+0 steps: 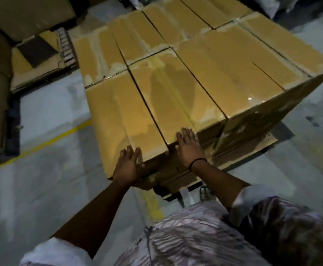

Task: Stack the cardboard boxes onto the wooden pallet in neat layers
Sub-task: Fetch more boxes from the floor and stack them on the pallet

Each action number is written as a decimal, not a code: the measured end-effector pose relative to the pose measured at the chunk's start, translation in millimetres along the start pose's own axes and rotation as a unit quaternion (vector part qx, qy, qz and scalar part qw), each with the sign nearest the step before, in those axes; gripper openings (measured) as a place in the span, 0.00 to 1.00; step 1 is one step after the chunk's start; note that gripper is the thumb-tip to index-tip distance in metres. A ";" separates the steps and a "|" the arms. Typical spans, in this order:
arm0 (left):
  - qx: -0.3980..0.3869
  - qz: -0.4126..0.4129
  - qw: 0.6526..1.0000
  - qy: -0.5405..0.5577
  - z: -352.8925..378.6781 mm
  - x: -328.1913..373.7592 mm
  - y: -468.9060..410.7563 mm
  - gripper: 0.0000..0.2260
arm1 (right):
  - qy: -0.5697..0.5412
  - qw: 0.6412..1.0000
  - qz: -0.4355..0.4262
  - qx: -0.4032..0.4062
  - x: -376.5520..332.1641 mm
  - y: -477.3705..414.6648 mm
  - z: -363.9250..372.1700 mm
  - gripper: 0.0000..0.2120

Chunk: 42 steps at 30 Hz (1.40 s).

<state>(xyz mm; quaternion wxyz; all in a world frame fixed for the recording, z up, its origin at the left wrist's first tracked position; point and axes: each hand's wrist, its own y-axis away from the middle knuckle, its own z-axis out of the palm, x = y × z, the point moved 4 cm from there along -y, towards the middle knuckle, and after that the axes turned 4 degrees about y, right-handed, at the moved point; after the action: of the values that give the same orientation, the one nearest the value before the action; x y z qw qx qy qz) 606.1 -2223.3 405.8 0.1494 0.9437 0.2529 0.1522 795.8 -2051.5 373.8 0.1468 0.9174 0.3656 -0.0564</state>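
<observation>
**A:** How far along is the stacking?

**B:** Well along, I'd judge; the cardboard boxes (176,77) of the top layer lie side by side in tight rows, covering the pallet (173,194); only a dark sliver of it shows under the near edge; at least one more layer sits beneath.

**A:** What's left, then?

**B:** Squaring up, by the look of it; whether more boxes wait elsewhere I cannot tell; only some flattened cardboard (34,60) lies on the floor (51,189), beyond the pallet's far-left corner.

**A:** And the hands?

**B:** The left grip (128,166) lies spread on the near end face of the corner box (122,116), at the pallet's near edge; its fingertips reach the box's top edge.

**A:** The other?

**B:** The right grip (190,148) is flat against the end of the neighbouring box (176,104), fingers straight; both are released and grasp nothing; they press, as if nudging the ends flush.
</observation>
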 end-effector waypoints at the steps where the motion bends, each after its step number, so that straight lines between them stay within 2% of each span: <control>1: 0.004 -0.020 1.000 0.000 0.5 -22.7 11.0 0.32 | 0.014 1.000 -0.026 -0.011 -19.7 0.7 2.6 0.29; 3: 0.004 -0.067 0.997 0.029 5.8 -64.0 32.4 0.32 | 0.043 0.995 -0.082 -0.029 -61.2 2.7 7.4 0.29; 6: -0.004 -0.059 0.993 0.104 3.3 -90.3 57.9 0.27 | 0.081 0.985 -0.141 -0.049 -117.9 1.1 16.0 0.29; 11: 0.000 -0.060 0.978 0.201 2.6 -100.7 69.8 0.24 | 0.066 0.986 -0.124 -0.088 -174.0 -2.9 24.1 0.29; 15: -0.017 -0.046 0.981 0.188 8.4 -105.8 68.6 0.28 | 0.060 0.989 -0.104 -0.090 -180.3 -1.4 24.6 0.30; 19: -0.036 -0.038 0.984 0.168 2.7 -114.6 61.0 0.25 | 0.067 0.988 -0.111 -0.079 -176.6 -1.0 27.9 0.30; 23: 0.015 -0.067 0.969 0.236 -8.3 -131.2 50.7 0.15 | 0.065 0.989 -0.113 -0.067 -176.7 -3.7 29.4 0.31; 26: 0.056 -0.094 0.938 0.330 -14.6 -136.9 41.5 0.09 | 0.062 0.989 -0.115 -0.062 -179.2 -14.7 27.4 0.33; 28: 0.075 -0.107 0.923 0.362 -19.3 -138.5 33.9 0.10 | 0.063 0.989 -0.115 -0.065 -182.2 -25.4 25.3 0.34; 33: 0.098 -0.116 0.911 0.384 -25.2 -142.9 6.8 0.09 | 0.089 0.983 -0.134 -0.088 -189.2 -55.7 17.4 0.36; 36: 0.110 -0.132 0.897 0.406 -31.0 -149.1 -14.1 0.14 | 0.098 0.981 -0.144 -0.091 -195.5 -76.7 13.9 0.36; 42: 0.103 -0.076 0.895 0.428 -42.8 -176.1 -53.2 0.23 | 0.088 0.987 -0.106 -0.076 -233.0 -119.9 13.3 0.35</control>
<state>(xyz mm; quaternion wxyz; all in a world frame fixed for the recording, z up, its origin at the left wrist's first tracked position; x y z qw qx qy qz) 422.2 -2262.7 388.3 -0.0599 0.7755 0.3773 0.5027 544.2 -2125.3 383.0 0.1762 0.8609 0.4758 0.0374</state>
